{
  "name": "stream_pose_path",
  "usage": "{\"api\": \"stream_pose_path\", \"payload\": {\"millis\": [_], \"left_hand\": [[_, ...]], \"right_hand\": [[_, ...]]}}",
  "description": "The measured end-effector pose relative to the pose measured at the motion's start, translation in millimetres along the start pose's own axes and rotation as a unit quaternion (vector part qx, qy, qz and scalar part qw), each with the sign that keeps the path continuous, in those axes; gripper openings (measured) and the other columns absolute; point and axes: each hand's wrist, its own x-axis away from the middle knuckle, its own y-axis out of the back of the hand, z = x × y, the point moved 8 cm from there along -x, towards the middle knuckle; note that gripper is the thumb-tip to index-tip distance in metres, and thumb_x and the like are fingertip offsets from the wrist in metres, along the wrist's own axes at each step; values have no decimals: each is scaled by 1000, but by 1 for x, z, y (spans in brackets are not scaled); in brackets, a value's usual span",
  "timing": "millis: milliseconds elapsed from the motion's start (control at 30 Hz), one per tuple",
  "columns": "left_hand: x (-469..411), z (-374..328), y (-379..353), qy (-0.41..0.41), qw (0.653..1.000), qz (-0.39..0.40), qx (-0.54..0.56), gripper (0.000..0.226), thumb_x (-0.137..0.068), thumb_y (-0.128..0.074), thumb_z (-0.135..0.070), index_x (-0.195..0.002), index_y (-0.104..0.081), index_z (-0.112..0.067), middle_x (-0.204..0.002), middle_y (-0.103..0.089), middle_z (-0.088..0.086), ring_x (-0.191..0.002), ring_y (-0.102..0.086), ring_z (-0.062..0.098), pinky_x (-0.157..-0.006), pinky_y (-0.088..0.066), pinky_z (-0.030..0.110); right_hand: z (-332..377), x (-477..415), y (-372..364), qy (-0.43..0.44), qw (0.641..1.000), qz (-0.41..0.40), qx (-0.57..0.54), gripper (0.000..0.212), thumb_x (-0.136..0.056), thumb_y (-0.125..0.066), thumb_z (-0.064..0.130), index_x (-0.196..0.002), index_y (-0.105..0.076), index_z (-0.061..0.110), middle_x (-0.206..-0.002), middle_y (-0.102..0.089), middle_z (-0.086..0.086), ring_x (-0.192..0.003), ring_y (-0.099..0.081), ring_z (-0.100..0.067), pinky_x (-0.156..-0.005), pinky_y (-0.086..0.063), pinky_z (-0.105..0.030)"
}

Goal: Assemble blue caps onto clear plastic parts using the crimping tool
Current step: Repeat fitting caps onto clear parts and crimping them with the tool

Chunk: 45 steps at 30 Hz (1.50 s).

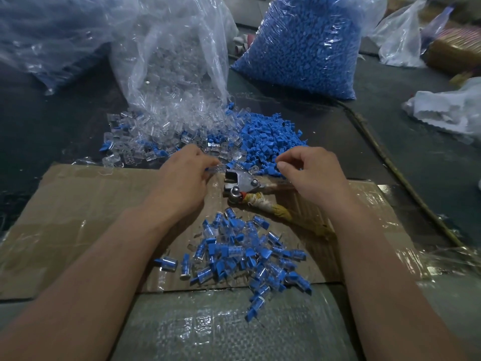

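The metal crimping tool point(242, 184) lies on the cardboard point(78, 217) between my hands, its cloth-wrapped handles point(270, 208) pointing right. My left hand point(182, 178) pinches a clear plastic part point(215, 167) just left of the tool's jaws. My right hand point(309, 175) hovers with curled fingers at the near edge of the loose blue caps point(270, 136); whether it holds a cap is hidden. Loose clear parts point(156, 142) spill out behind my left hand. A heap of assembled pieces point(247, 256) lies in front of the tool.
An open bag of clear parts point(177, 61) and a full bag of blue caps point(304, 45) stand at the back. More plastic bags point(400, 37) and white wrapping point(447, 108) lie at the right. A thin stick point(390, 162) runs along the right side.
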Motion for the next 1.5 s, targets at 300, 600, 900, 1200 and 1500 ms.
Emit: {"api": "stream_pose_path", "payload": {"millis": [300, 600, 900, 1200, 1500], "left_hand": [[1, 5, 0, 22, 1000, 11, 12, 26, -94, -47, -14, -114, -63, -15, -106, -43, 0, -104, -39, 13, -85, -27, 21], [2, 3, 9, 26, 999, -22, 32, 28, -89, -58, -13, -116, -63, -15, -113, -60, 5, -100, -51, 14, -86, -36, 26], [5, 0, 13, 26, 994, -43, 98, 36, -82, -67, -12, -117, -61, -13, -108, -65, 3, -86, -51, 7, -84, -37, 20], [7, 20, 35, 77, 977, -163, 118, 38, -82, -51, 11, -111, -65, -10, -111, -62, 10, -92, -48, 10, -85, -36, 25], [4, 38, 26, 116, 986, -102, 59, 39, -84, -59, -1, -119, -61, -18, -122, -56, 10, -110, -52, 25, -96, -38, 38]], "right_hand": [[9, -11, -29, 24, 994, 67, 83, 27, -93, -50, 20, -117, -62, 23, -102, -47, 4, -97, -44, -12, -82, -33, -24], [7, -12, -28, 5, 996, 67, 50, 15, -88, -59, 22, -100, -68, 21, -89, -47, 10, -86, -44, -7, -75, -34, -23], [8, -13, -31, 13, 997, 64, 36, 13, -89, -58, 19, -97, -67, 16, -73, -41, 19, -67, -41, 2, -69, -33, -19], [8, -12, -19, 16, 999, -16, -23, 7, -91, -55, 22, -85, -52, 23, -73, -47, 19, -68, -46, 3, -60, -36, -12], [8, -10, -19, 22, 999, -11, -22, 7, -91, -55, 22, -85, -51, 23, -74, -47, 19, -69, -47, 2, -61, -36, -11]]}}
